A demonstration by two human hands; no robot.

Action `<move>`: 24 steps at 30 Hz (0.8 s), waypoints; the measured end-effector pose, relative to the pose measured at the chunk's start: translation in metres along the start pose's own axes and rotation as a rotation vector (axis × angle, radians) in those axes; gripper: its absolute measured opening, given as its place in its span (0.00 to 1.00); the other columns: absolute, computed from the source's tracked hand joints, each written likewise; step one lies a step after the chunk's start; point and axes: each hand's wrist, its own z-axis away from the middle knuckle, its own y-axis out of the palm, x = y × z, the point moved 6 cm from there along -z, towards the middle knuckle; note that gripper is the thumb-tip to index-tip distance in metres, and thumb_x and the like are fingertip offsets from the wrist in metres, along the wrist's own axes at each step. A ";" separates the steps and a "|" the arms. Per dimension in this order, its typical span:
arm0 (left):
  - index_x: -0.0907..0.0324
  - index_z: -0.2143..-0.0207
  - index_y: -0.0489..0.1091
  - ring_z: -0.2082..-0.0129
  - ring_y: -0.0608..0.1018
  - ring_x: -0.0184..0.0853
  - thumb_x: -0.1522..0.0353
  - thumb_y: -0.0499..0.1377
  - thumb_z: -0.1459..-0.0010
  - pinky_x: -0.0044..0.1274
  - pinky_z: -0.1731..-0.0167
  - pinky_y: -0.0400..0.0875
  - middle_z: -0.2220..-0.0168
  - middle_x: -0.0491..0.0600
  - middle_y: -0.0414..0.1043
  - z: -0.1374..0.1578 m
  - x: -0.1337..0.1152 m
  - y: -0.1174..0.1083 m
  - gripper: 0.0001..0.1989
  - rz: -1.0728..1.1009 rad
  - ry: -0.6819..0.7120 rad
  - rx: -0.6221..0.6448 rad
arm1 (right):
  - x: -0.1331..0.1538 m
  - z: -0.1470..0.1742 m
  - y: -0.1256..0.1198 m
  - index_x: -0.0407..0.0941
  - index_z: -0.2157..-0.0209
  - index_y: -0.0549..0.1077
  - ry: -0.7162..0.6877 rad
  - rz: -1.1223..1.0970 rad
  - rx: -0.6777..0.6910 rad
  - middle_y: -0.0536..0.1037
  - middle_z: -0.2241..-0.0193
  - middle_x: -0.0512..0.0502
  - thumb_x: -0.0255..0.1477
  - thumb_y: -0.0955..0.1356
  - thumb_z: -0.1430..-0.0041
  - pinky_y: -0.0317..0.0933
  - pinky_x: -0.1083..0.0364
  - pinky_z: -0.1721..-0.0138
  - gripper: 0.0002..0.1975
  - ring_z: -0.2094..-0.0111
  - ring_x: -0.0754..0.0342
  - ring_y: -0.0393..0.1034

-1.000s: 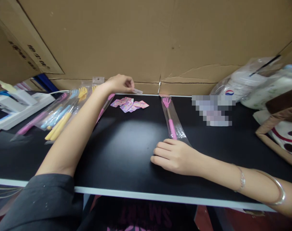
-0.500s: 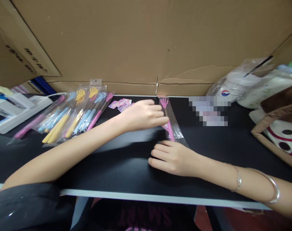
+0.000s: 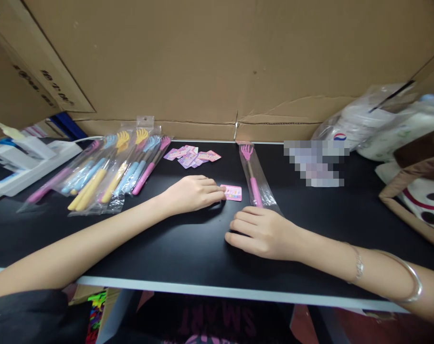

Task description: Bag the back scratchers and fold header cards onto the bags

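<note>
My left hand is low over the black tabletop, its fingers closed at the left edge of a small pink printed card. The thumb is hidden beneath the fingers. To the right lies a pink back scratcher with a hand-shaped head, inside a clear plastic bag. My right hand is closed over the near end of this bag, fingers bent and pointing left, covering the end of the handle. More bagged back scratchers in pink, blue and yellow lie left of my left hand.
Several loose cards lie at the back middle. A white power strip with plugs stands at the far left. Cardboard walls the back. At the right are a bagged cup and a brown-handled bag.
My left hand has moved left and down from over the back scratcher, and the pink card now shows beside its fingertips. My right hand has stayed at the bag's near end.
</note>
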 end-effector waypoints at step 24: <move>0.55 0.50 0.74 0.50 0.78 0.40 0.61 0.46 0.31 0.30 0.51 0.70 0.50 0.51 0.77 0.025 0.060 -0.012 0.19 -0.054 -0.393 0.202 | -0.066 0.022 0.014 0.43 0.49 0.75 0.469 -0.096 0.146 0.79 0.50 0.40 0.29 0.61 0.32 0.67 0.46 0.49 0.16 0.50 0.47 0.73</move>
